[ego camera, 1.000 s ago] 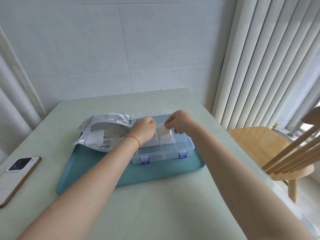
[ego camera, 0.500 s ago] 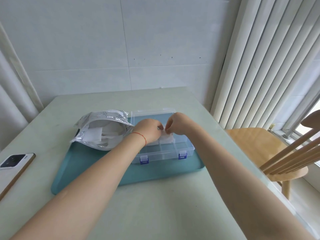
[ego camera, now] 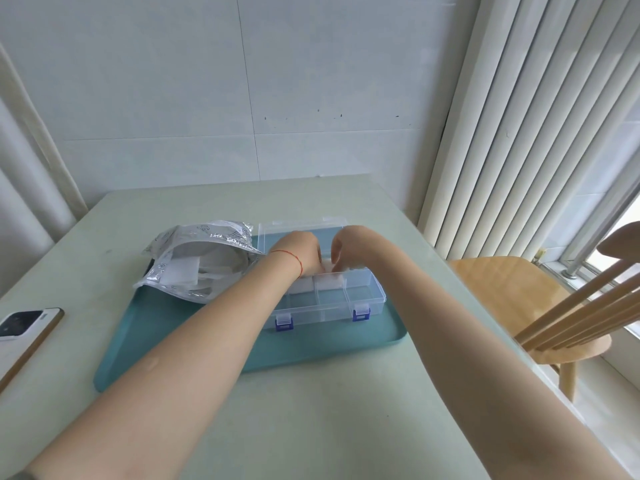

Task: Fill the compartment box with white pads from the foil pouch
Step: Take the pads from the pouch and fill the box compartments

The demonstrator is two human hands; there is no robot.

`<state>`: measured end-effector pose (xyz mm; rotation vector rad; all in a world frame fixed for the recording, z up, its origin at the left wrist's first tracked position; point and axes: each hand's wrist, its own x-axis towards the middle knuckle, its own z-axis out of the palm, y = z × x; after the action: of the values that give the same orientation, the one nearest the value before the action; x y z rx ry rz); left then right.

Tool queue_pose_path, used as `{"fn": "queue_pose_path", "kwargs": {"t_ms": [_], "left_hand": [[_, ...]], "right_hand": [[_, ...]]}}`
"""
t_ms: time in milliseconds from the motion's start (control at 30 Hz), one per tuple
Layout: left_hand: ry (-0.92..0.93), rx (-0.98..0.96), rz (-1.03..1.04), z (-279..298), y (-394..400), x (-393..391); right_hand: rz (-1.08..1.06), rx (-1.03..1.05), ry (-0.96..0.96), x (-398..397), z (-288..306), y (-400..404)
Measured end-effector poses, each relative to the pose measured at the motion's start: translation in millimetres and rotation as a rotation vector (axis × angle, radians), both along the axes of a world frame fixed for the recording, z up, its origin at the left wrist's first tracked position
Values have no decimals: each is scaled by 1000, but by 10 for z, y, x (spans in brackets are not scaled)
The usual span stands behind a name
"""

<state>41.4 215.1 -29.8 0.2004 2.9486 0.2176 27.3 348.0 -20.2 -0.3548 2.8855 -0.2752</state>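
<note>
Where both curled hands meet over the compartment box [ego camera: 363,296], left hand [ego camera: 299,252] and right hand [ego camera: 348,249] hide their fingertips' grip.

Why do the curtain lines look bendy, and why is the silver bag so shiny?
Head view: the wide-angle lens curves the vertical blinds toward the edge. Head view: daylight from the window on the right glints off the crinkled foil pouch. Head view: the nearest forearms look slightly soft.
</note>
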Motion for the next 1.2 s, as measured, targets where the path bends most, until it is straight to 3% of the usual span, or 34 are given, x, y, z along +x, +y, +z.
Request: {"fn": "queue_pose_path", "kwargs": {"t_ms": [133,267,467,533,633,800,967,1100,1200], "left_hand": [[112,169,25,-1,-94,161],[411,380,94,-4,-325,543],[902,444,391,-180,-1082,1058],[973,407,489,-261,-1343,1147],[880,450,563,-348,-1655,1237],[706,649,494,-334,-1815,1290],[710,651,499,-323,-1831,1328],[647,681,563,-266,-1805,1381],[472,797,530,-263,-1751,1375]], "right_hand": [[-52,-160,156,43,-10,6],[-19,-415,263,291,70,-237],[82,-649,116,753,91,-1032],[54,-686,17,841,36,-1275],[-32,-729,-66,931,-34,-1621],[-160,-892,-174,984,-51,-1970],[-228,-1030,-229,989,-25,-2011],[-135,-904,-80,921,20,-1790],[52,-785,-99,944,79,-1645]]}}
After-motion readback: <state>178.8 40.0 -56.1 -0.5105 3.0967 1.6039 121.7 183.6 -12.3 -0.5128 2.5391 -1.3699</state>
